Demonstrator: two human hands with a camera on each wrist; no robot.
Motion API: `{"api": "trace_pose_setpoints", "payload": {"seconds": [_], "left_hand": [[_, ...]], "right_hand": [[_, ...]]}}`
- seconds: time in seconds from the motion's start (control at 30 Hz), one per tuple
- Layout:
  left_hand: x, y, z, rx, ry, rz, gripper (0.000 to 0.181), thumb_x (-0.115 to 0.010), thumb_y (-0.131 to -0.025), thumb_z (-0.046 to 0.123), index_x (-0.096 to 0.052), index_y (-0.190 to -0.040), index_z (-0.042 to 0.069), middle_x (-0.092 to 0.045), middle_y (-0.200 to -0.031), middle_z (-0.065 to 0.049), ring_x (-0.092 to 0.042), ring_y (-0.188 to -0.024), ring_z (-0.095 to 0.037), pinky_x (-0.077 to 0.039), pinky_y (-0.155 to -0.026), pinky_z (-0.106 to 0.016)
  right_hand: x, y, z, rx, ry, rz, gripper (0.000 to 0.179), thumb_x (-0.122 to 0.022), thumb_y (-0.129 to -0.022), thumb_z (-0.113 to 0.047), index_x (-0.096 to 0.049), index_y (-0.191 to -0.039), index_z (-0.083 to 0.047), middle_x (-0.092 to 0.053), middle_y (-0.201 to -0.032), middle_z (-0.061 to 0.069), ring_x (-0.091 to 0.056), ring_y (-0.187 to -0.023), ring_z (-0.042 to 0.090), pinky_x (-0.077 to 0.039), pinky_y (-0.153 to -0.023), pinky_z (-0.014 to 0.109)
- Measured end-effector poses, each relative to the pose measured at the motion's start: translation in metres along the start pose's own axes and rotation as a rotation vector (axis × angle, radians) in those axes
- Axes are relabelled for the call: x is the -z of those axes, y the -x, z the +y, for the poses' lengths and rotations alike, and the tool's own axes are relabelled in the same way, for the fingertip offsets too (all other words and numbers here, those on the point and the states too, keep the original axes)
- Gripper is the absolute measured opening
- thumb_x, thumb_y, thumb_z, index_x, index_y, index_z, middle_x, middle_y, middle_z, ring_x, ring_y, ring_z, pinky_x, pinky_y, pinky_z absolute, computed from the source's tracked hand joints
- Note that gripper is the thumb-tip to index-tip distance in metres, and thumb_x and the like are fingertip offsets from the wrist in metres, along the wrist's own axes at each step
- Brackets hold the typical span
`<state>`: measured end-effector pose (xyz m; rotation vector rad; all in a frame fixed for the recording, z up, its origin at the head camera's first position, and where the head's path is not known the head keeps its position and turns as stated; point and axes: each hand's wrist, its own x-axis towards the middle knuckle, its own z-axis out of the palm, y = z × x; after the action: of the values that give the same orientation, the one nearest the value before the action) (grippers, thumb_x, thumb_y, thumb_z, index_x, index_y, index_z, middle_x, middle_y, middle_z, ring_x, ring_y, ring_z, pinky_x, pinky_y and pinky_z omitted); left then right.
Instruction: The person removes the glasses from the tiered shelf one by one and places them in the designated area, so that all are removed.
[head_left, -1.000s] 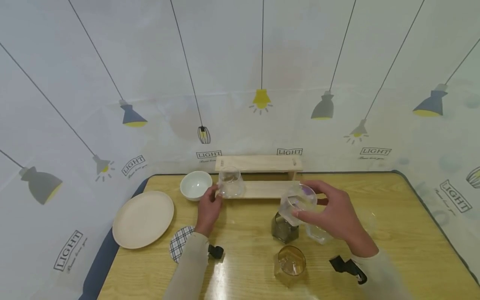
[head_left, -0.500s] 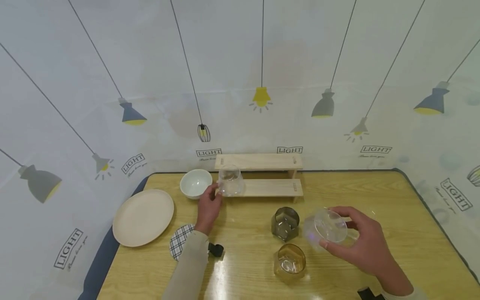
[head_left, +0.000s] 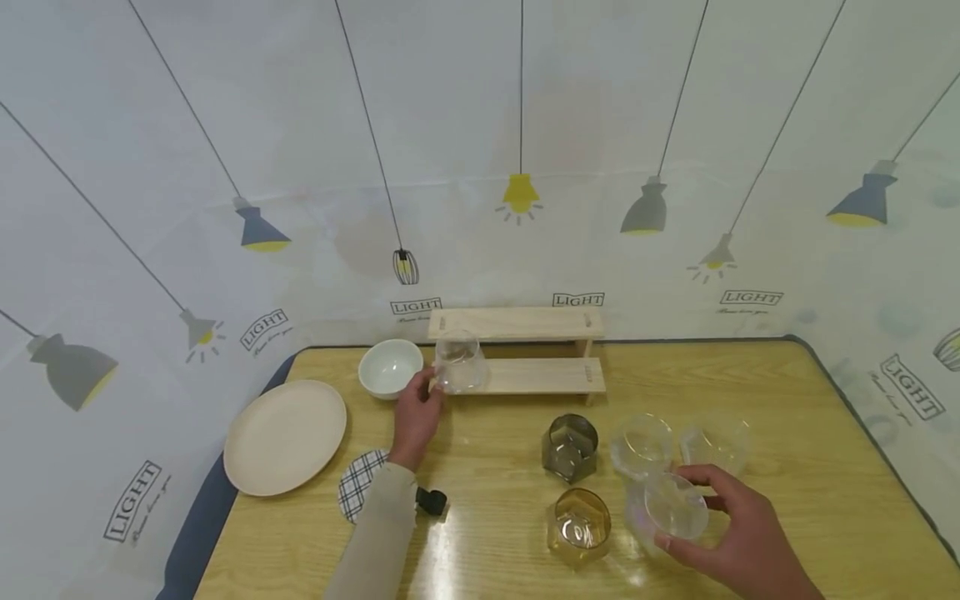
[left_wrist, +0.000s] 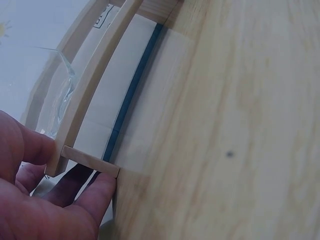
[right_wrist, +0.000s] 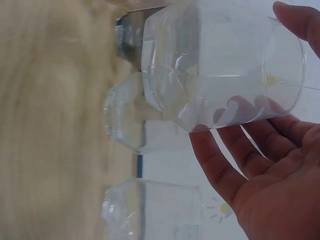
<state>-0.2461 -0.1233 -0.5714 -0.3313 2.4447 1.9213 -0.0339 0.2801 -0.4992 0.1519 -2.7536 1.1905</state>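
My right hand (head_left: 742, 533) grips a clear faceted glass (head_left: 671, 507) by its side, thumb opposite the fingers; in the right wrist view the held glass (right_wrist: 225, 67) lies tilted across the frame, above the tabletop. Two more clear glasses, one (head_left: 642, 446) left of the other (head_left: 716, 446), stand just beyond it. A smoky grey glass (head_left: 570, 448) and an amber glass (head_left: 579, 527) are to its left. At the left end of a two-step wooden rack (head_left: 536, 377), my left hand (head_left: 416, 419) pinches the lower step's end, beside a clear glass (head_left: 460, 363) standing on that step.
A pale bowl (head_left: 391, 368) sits left of the rack, with a large cream plate (head_left: 286, 437) further left. The checked round coaster (head_left: 361, 485) is partly under the left forearm. A wall sheet printed with lamps (head_left: 480, 167) rises behind the table.
My right hand has carried the clear glass from near the rack's right end, over the smoky glass, rightward and toward the table's front. The left hand stays at the rack.
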Motion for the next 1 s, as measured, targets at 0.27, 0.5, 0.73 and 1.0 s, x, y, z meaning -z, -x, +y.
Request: {"api": "trace_pose_setpoints", "payload": {"seconds": [0.27, 0.5, 0.73, 1.0], "left_hand": [[-0.001, 0.001, 0.002, 0.008, -0.005, -0.011, 0.041, -0.058, -0.107, 0.019, -0.058, -0.147, 0.016, -0.045, -0.167, -0.010, -0.041, -0.156, -0.033, -0.047, -0.121, -0.048], [-0.001, 0.002, 0.003, 0.018, -0.001, -0.011, 0.042, -0.057, -0.107, 0.020, -0.057, -0.149, 0.016, -0.046, -0.166, -0.010, -0.048, -0.151, -0.032, -0.054, -0.114, -0.047], [0.000, 0.001, 0.003, 0.027, -0.007, -0.012, 0.042, -0.058, -0.107, 0.020, -0.057, -0.149, 0.018, -0.047, -0.166, -0.009, -0.049, -0.150, -0.032, -0.054, -0.114, -0.047], [-0.001, 0.000, 0.003, 0.024, -0.010, -0.008, 0.043, -0.058, -0.107, 0.020, -0.056, -0.149, 0.017, -0.045, -0.167, -0.010, -0.042, -0.155, -0.034, -0.051, -0.117, -0.048]], "right_hand": [[-0.011, 0.009, 0.015, -0.050, 0.058, -0.037, 0.068, -0.097, -0.073, -0.043, -0.064, -0.128, -0.020, -0.070, -0.128, -0.004, -0.065, -0.110, 0.005, -0.063, -0.080, 0.028], [-0.014, 0.011, 0.020, -0.056, 0.058, -0.055, 0.068, -0.097, -0.074, -0.043, -0.064, -0.128, -0.019, -0.070, -0.126, -0.002, -0.066, -0.108, 0.005, -0.064, -0.080, 0.030], [-0.014, 0.011, 0.027, -0.064, 0.065, -0.092, 0.068, -0.094, -0.078, -0.045, -0.061, -0.132, -0.020, -0.068, -0.128, -0.003, -0.064, -0.108, 0.003, -0.063, -0.081, 0.031], [-0.011, 0.011, 0.026, -0.035, 0.053, -0.091, 0.069, -0.092, -0.081, -0.042, -0.060, -0.138, -0.018, -0.066, -0.133, -0.003, -0.064, -0.112, 0.006, -0.063, -0.083, 0.032]]}}
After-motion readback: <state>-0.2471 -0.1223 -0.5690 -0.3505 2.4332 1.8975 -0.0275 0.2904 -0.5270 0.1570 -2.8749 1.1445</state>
